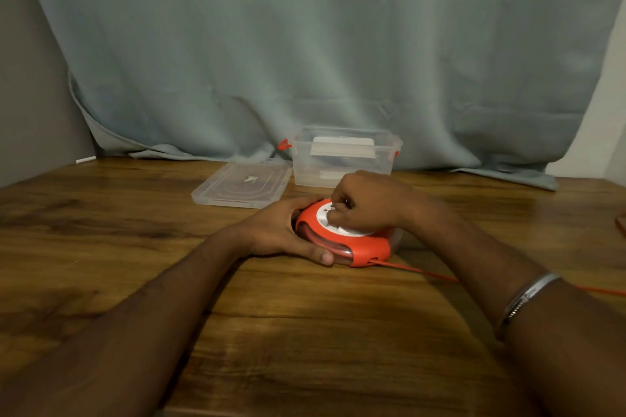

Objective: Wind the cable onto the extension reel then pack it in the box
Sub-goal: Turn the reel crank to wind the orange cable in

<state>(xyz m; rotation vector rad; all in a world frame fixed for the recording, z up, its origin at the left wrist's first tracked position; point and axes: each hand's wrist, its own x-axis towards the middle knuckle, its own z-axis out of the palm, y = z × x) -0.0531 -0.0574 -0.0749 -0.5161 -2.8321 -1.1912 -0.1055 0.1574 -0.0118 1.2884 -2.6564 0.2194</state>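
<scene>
- Curled fingers of the right hand (366,201) sit bunched on top of the reel (349,235), pinching something at its white centre disc; what exactly they grip is hidden under the knuckles.
- Left hand (281,230) wraps the reel's left edge, fingers curved around the far side and thumb lying along the near rim, touching the table (135,247).
- Lying flat on the table, the reel is a round orange shell with its white face up; no brand or writing can be read on it.
- An orange cable (423,271) leaves the reel's near edge and runs away to the right along the table, out of view.
- Behind the reel stands a clear plastic box (342,162) with orange clips, open at the top; a pale label inside is too blurred to read.
- Its clear lid (242,184) lies flat just left of the box, beyond the reel.
- A metal bangle (528,294) circles the right forearm, nearer the camera than the reel.
- Grey-green cloth (305,44) hangs behind the box.
</scene>
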